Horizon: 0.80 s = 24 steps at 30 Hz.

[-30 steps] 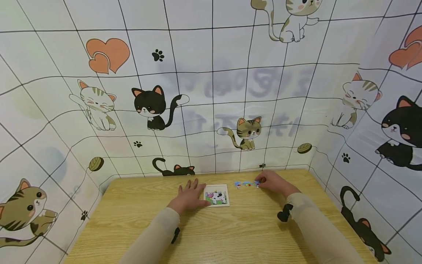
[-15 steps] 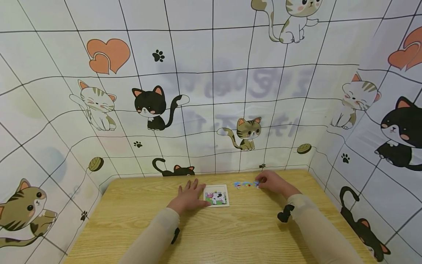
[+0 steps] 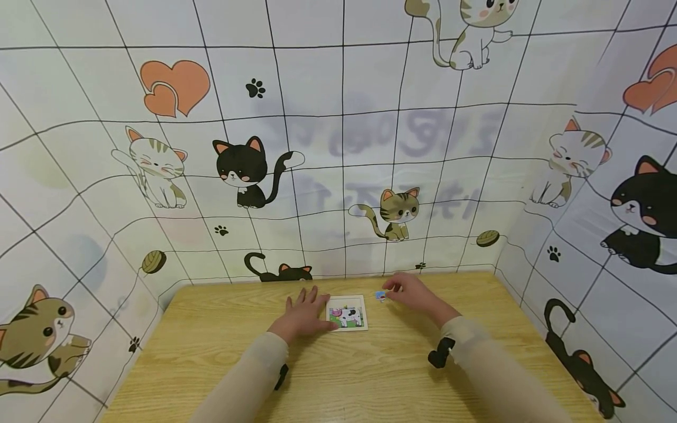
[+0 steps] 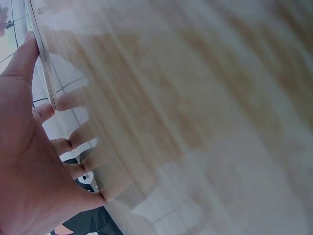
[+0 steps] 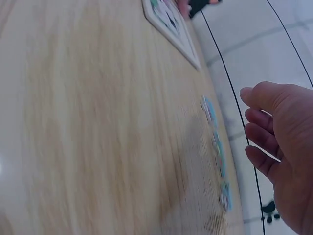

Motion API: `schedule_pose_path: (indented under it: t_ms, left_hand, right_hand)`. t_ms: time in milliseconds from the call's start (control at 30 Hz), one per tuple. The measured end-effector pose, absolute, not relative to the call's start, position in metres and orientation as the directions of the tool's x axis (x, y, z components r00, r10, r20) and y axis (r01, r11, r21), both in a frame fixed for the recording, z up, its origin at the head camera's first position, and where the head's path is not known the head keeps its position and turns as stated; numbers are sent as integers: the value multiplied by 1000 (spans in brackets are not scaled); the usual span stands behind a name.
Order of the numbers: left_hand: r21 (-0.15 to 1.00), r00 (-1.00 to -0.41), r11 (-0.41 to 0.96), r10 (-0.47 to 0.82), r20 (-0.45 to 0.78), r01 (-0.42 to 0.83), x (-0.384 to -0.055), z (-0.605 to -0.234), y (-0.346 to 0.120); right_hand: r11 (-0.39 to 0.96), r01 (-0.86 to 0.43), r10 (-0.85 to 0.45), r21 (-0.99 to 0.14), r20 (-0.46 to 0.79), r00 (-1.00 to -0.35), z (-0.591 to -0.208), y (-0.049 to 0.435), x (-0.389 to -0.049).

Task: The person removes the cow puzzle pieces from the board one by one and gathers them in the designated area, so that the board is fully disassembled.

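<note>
A small white-framed puzzle board point(image 3: 346, 301) lies on the table, with a cow picture in its lower part and a plain white strip at the top. My left hand point(image 3: 301, 317) rests at its left side with fingers spread, thumb against the frame; in the left wrist view the thumb lies along the board's edge. Three blue puzzle pieces point(image 5: 219, 154) form a row right of the board. My right hand point(image 5: 293, 147) hovers beside them, fingers loosely bent and holding nothing. In the head view it hides all but the leftmost piece point(image 3: 380, 296).
The wooden table point(image 3: 370, 376) ends at the back against a white cloth wall point(image 3: 317, 247) printed with cartoon cats and a grid. Similar cloth walls stand at both sides. Black cameras are strapped to both wrists, the right one point(image 3: 441, 352) more visible.
My right hand has come off the rightmost piece and moved left over the row, toward the leftmost piece. My left hand and the puzzle board have not moved.
</note>
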<state>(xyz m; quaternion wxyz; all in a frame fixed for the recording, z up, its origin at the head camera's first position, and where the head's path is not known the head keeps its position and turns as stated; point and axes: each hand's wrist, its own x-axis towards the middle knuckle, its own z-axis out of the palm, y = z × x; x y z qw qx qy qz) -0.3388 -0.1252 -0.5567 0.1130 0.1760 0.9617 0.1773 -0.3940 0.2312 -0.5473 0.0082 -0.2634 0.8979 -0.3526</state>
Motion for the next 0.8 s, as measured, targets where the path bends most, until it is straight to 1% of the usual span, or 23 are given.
schedule_pose_path:
  t_ms: [200,367,600,800]
  left_hand:
    - [378,-912,874,382,-149,305,-340,-558,-125]
    - [374,-914,879,374,-158,295,-342,-558,-125]
    - [354,-914,886,373,-158,300,-345,-562,-126]
    - [349,-912,886,378,-160,305,-345,-561,-126]
  right_hand:
    - [554,-506,-564,-661,150,-812,-544,193,-383]
    - [545,-500,-600,-673,104,-793,-543,168,-375]
    - [515,-555,-659,-653,112,-744,-547,141,-374]
    - [512,-559,-670,-652,103,-735,-552,127,-374]
